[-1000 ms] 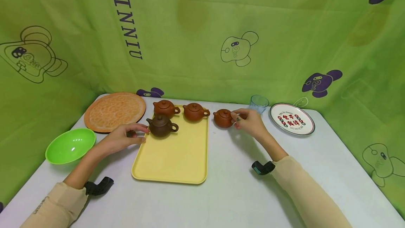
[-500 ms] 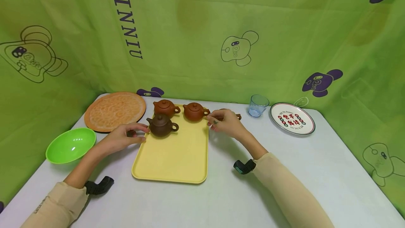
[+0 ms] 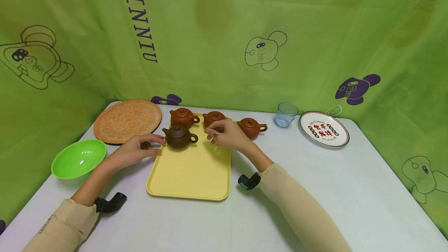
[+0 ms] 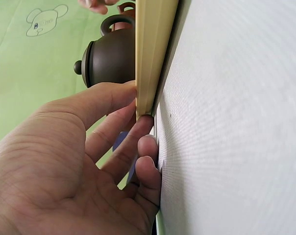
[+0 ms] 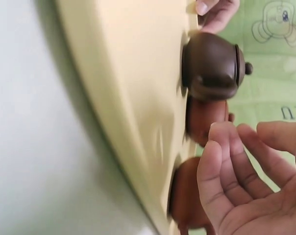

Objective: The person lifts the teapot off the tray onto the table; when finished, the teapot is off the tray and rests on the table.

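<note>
A dark brown teapot (image 3: 177,138) stands on the yellow tray (image 3: 189,178), its handle to the right. Behind it on the tray are two reddish-brown teapots, one at the back left (image 3: 181,117) and one at the back right (image 3: 213,117), the latter partly covered by my right hand (image 3: 227,134). That hand hovers over the tray, fingers loosely bent around nothing. My left hand (image 3: 133,153) pinches the tray's left rim, thumb on top and a fingertip at the underside in the left wrist view. A third reddish teapot (image 3: 250,128) sits on the table, right of the tray.
A green bowl (image 3: 78,159) and a round pizza-like mat (image 3: 128,121) lie on the left. At the back right are a blue-tinted glass (image 3: 286,116) and a white plate (image 3: 324,129) with red characters. Green cloth (image 3: 210,49) surrounds the white table (image 3: 280,221).
My right hand has left the rightmost teapot and moved left until above the tray, near the dark teapot's handle. The left hand stays at the tray's left rim.
</note>
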Demonstrator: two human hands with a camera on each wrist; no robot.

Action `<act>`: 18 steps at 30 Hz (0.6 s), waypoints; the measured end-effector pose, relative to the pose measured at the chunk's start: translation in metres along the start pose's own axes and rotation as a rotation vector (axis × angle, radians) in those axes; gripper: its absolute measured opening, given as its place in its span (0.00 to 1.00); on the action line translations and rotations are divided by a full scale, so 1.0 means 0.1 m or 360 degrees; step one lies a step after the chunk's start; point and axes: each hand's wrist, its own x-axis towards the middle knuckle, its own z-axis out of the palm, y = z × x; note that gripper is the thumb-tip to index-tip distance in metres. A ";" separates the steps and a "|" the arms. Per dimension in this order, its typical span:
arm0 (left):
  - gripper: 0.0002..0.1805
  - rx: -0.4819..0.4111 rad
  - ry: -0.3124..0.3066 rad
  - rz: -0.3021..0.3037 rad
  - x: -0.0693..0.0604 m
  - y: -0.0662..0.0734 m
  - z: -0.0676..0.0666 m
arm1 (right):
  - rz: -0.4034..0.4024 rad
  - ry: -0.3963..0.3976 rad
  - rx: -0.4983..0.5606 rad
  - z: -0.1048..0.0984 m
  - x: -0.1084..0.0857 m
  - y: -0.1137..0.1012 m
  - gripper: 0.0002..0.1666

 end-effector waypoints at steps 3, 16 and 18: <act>0.18 -0.0010 -0.0009 0.0006 0.00 0.00 0.00 | 0.0010 -0.0040 0.0023 0.07 0.05 -0.04 0.14; 0.18 -0.0026 -0.0012 -0.0013 0.00 0.00 0.00 | 0.0061 -0.0119 -0.0026 0.26 0.18 -0.07 0.13; 0.18 -0.0028 -0.0013 -0.0011 0.00 0.00 0.00 | 0.0086 -0.0130 -0.0031 0.27 0.18 -0.09 0.15</act>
